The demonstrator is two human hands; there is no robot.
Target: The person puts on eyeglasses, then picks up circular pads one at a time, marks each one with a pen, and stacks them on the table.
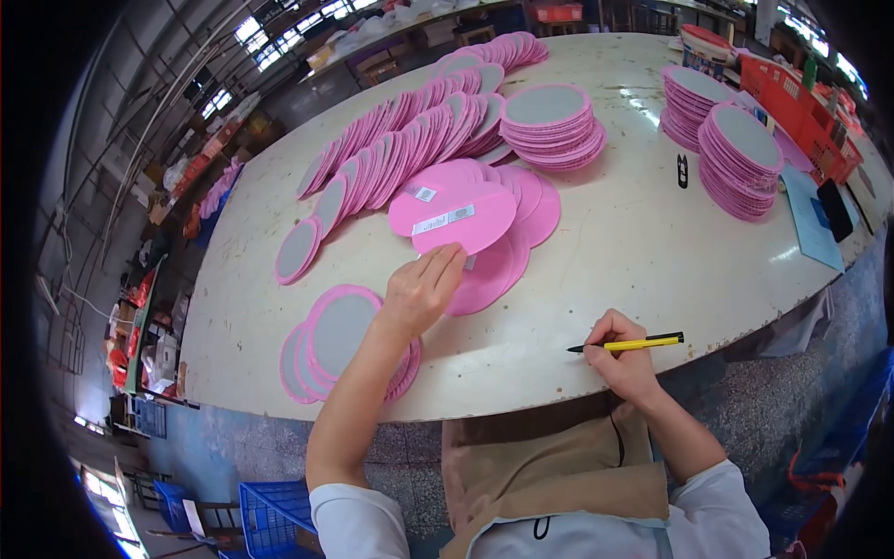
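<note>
My left hand [424, 291] pinches the near edge of a round pink fabric disc [484, 210], which carries a white printed label. Beneath and behind that disc lie several more pink discs [540, 212], fanned out with the pink side up. In my right hand [622, 365] is a yellow and black pen [643, 344], its dark tip pointing left just over the table. A small pile of grey-faced, pink-rimmed discs [343, 328] sits to the left of my left forearm, partly covered by it.
Long leaning rows of pink discs [396, 154] cross the back left of the table [596, 242]. Stacks [549, 126] stand behind and at right [740, 158]. Black thread snips [683, 170], a phone [835, 210], blue paper [808, 219], a red basket [778, 93] and a tub [705, 54] lie rightward.
</note>
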